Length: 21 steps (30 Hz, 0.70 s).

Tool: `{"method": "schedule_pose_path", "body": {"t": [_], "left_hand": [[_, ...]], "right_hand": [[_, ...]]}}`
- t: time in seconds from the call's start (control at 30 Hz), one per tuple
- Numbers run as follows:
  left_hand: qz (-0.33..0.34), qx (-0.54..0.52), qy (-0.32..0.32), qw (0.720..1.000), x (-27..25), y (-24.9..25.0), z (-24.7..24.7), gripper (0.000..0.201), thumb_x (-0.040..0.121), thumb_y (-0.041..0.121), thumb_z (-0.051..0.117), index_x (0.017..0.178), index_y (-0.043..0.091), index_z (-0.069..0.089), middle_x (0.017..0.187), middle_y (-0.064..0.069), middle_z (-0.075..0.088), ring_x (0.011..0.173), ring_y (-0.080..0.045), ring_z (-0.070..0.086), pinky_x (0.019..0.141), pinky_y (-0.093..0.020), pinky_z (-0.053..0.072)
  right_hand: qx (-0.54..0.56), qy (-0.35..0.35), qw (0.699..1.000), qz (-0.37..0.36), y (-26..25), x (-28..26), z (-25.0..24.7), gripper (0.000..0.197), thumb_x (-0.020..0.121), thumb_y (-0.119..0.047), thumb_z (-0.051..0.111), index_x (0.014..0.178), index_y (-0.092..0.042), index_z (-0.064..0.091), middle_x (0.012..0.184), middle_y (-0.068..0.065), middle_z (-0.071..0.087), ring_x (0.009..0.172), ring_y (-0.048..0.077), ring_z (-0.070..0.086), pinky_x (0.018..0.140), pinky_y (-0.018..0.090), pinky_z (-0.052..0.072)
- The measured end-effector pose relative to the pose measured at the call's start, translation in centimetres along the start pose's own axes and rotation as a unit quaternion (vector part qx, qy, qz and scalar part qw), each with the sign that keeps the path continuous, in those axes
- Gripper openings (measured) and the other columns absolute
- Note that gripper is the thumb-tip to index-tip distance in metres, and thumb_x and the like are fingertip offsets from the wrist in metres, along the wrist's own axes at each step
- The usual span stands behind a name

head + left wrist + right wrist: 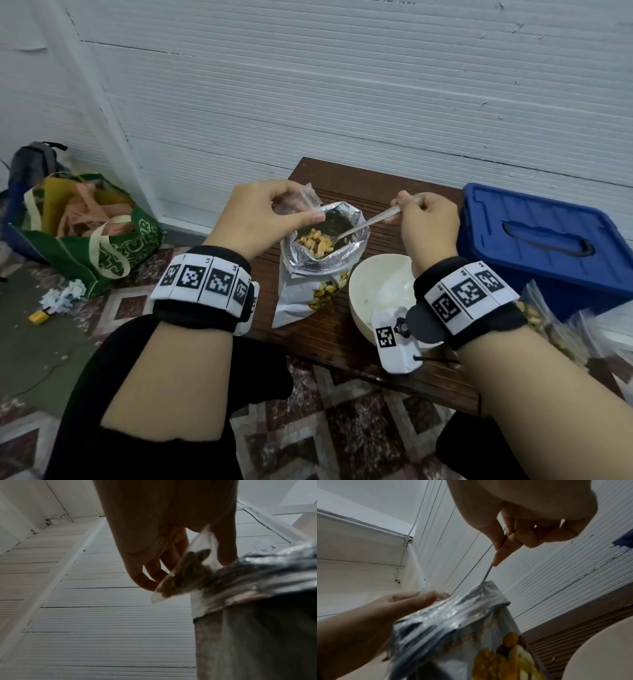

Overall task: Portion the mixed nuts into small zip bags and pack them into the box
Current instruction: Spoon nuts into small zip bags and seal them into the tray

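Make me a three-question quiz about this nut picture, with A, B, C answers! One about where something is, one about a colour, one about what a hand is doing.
1. Where is the bowl of the spoon?
A. in the white bowl
B. inside the open foil nut bag
C. on the floor

2. What colour is the lidded box?
A. red
B. yellow
C. blue

3. What is the left hand doing?
A. pinching a small zip bag
B. lying flat
C. lifting the lid

Answers: 1 B, the spoon tip sits among the nuts in the bag. 2 C, box and lid are blue. 3 A, thumb and fingers hold the clear bag at the foil bag's mouth.
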<state>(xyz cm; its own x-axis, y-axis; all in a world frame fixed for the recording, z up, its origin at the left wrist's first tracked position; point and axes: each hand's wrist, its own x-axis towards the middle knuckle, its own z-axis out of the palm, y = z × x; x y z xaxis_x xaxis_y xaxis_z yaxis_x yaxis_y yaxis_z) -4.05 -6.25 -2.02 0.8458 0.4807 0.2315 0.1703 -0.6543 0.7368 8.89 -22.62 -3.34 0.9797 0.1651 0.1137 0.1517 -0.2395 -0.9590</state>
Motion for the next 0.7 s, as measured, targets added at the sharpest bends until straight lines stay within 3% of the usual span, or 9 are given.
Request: {"method": "schedule_pose_path", "body": {"t": [0.17, 0.23, 0.3, 0.4, 0.5, 0.57, 0.6, 0.63, 0.7], "left_hand": [[-0.016, 0.007, -0.005, 1.0, -0.2, 0.2, -0.7, 0.034, 0.068, 0.046, 0.079, 0.096, 0.038, 0.06, 0.088, 0.017, 0.066, 0.082, 0.016, 0.048, 0.066, -0.002, 0.03], [-0.021, 0.01, -0.021, 1.0, -0.3, 0.4, -1.0, 0.03, 0.066, 0.045, 0.08, 0.089, 0.04, 0.06, 0.089, 0.018, 0.066, 0.074, 0.017, 0.049, 0.065, -0.004, 0.032], [-0.029, 0.015, -0.028, 0.999, -0.1, 0.2, -1.1, 0.028, 0.063, 0.046, 0.081, 0.084, 0.038, 0.063, 0.094, 0.016, 0.068, 0.075, 0.016, 0.052, 0.065, -0.001, 0.035], [-0.04, 0.025, -0.04, 0.998, 0.1, 0.0, -0.9, 0.034, 0.062, 0.046, 0.083, 0.089, 0.029, 0.07, 0.094, 0.018, 0.066, 0.078, 0.016, 0.053, 0.061, 0.01, 0.03], [-0.039, 0.035, -0.053, 0.997, 0.3, 0.1, -0.4, 0.048, 0.062, 0.046, 0.083, 0.101, 0.021, 0.072, 0.099, 0.015, 0.067, 0.084, 0.015, 0.052, 0.064, 0.007, 0.031], [-0.038, 0.038, -0.048, 0.997, 0.3, 0.2, 0.1, 0.05, 0.058, 0.053, 0.081, 0.098, 0.025, 0.072, 0.1, 0.014, 0.067, 0.094, 0.003, 0.056, 0.079, -0.002, 0.039], [-0.035, 0.038, -0.041, 0.998, 0.3, 0.3, 0.2, 0.051, 0.053, 0.059, 0.078, 0.094, 0.03, 0.07, 0.099, 0.014, 0.068, 0.098, -0.002, 0.057, 0.092, -0.016, 0.043], [-0.031, 0.039, -0.036, 0.998, 0.3, 0.5, 0.4, 0.053, 0.049, 0.065, 0.074, 0.093, 0.036, 0.068, 0.098, 0.014, 0.068, 0.102, -0.006, 0.058, 0.102, -0.031, 0.041], [-0.024, 0.038, -0.039, 0.998, 0.3, 0.8, 0.6, 0.065, 0.042, 0.071, 0.067, 0.098, 0.038, 0.068, 0.098, 0.015, 0.068, 0.106, -0.008, 0.058, 0.108, -0.046, 0.035]], "right_hand": [[-0.006, 0.033, 0.999, 0.008, -0.7, 1.2, -0.8, 0.031, 0.096, -0.019, 0.052, 0.067, -0.016, 0.062, 0.061, -0.009, 0.063, 0.075, 0.002, 0.06, 0.085, 0.026, 0.046], [-0.016, 0.038, 0.999, -0.009, -1.3, 1.6, -1.2, 0.027, 0.096, -0.02, 0.052, 0.073, -0.014, 0.064, 0.058, -0.01, 0.06, 0.061, -0.007, 0.055, 0.076, 0.023, 0.047], [-0.03, 0.043, 0.998, -0.021, -2.1, 2.1, -1.8, 0.025, 0.097, -0.022, 0.051, 0.076, -0.015, 0.064, 0.057, -0.01, 0.057, 0.05, -0.008, 0.049, 0.061, 0.016, 0.042], [-0.029, 0.054, 0.997, -0.036, -3.3, 2.9, -2.4, 0.026, 0.096, -0.022, 0.051, 0.075, -0.015, 0.065, 0.059, -0.008, 0.059, 0.063, 0.001, 0.054, 0.069, 0.021, 0.045], [-0.034, 0.053, 0.997, -0.042, -4.2, 3.4, -2.6, 0.026, 0.095, -0.021, 0.051, 0.078, -0.013, 0.068, 0.061, -0.006, 0.061, 0.068, 0.007, 0.057, 0.065, 0.021, 0.045], [-0.042, 0.043, 0.997, -0.051, -4.4, 3.4, -2.3, 0.026, 0.095, -0.021, 0.051, 0.076, -0.012, 0.068, 0.063, -0.006, 0.061, 0.069, 0.008, 0.057, 0.062, 0.019, 0.044], [-0.045, 0.037, 0.997, -0.055, -4.4, 3.4, -2.2, 0.026, 0.095, -0.02, 0.052, 0.079, -0.009, 0.069, 0.065, -0.006, 0.062, 0.067, 0.007, 0.057, 0.062, 0.02, 0.043], [-0.046, 0.032, 0.997, -0.058, -4.4, 3.3, -2.0, 0.026, 0.095, -0.02, 0.052, 0.082, -0.007, 0.07, 0.067, -0.006, 0.063, 0.065, 0.004, 0.056, 0.062, 0.019, 0.043], [-0.045, 0.021, 0.997, -0.063, -4.3, 3.1, -1.6, 0.025, 0.095, -0.019, 0.052, 0.083, -0.006, 0.07, 0.075, -0.004, 0.067, 0.065, 0.0, 0.054, 0.06, 0.015, 0.042]]}}
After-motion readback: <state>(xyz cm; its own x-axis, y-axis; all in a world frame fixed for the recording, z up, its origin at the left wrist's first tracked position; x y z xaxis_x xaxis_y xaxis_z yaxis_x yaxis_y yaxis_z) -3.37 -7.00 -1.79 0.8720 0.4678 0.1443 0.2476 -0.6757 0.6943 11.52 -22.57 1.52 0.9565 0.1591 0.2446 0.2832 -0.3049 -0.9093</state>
